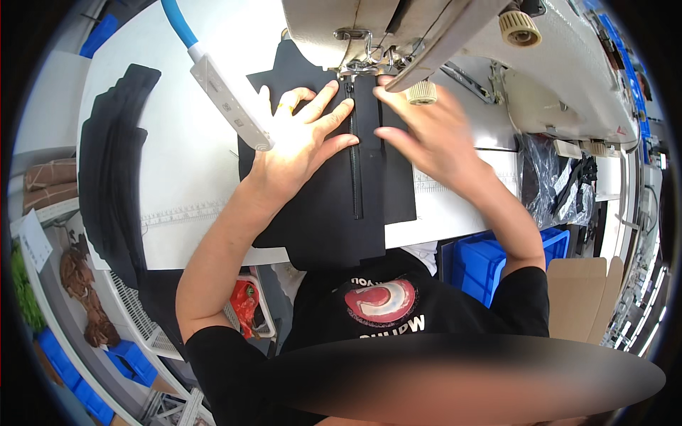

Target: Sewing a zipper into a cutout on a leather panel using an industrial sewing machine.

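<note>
A black fabric piece (334,213) with a black zipper (354,170) running down its middle lies on the white sewing table (192,163). Its far end sits under the presser foot (352,71) of a cream sewing machine (426,28). My left hand (302,135) presses flat on the fabric left of the zipper, fingers spread toward the foot. My right hand (419,131) rests flat on the fabric right of the zipper, fingertips near the needle area. Neither hand grips anything.
A stack of black fabric pieces (114,163) lies at the table's left. A white lamp bar on a blue arm (224,99) hangs over the table. A blue plastic bin (476,263) and a cardboard box (579,295) stand lower right. Shelves with bags are at left.
</note>
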